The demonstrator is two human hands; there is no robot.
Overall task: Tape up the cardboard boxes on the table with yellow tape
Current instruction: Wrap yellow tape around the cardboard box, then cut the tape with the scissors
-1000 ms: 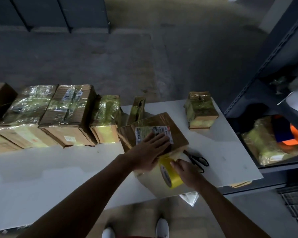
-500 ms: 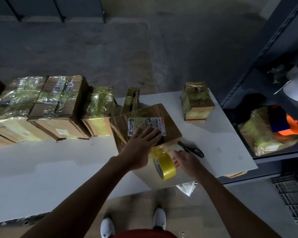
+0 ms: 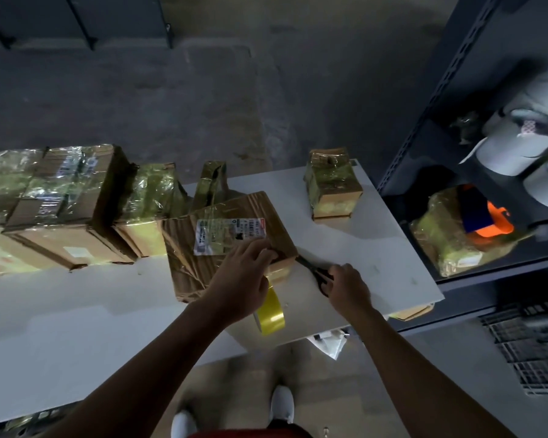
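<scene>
Cutting the strip cleanly is the step in hand, judging by where both hands sit. The left hand (image 3: pixel 244 279) lies over the near right corner of the cardboard box (image 3: pixel 215 238), fingers lightly bent and pressed down on its top. Whether the thumb also pinches tape underneath is hidden. The right hand (image 3: pixel 345 286) curls its fingers round the handles of the black scissors (image 3: pixel 314 270), which lie on the white table (image 3: pixel 377 248) with their blades pointing at that same corner. The yellow tape roll (image 3: pixel 271 314) stands on edge just beside the box's near face, below the left wrist, and a strip seems to run from it up to the corner. To do this well, the left hand should hold the stuck end firm while the roll's weight keeps the strip taut. The blades should meet the tape close to the box, square across, leaving a short tail to smooth down.
</scene>
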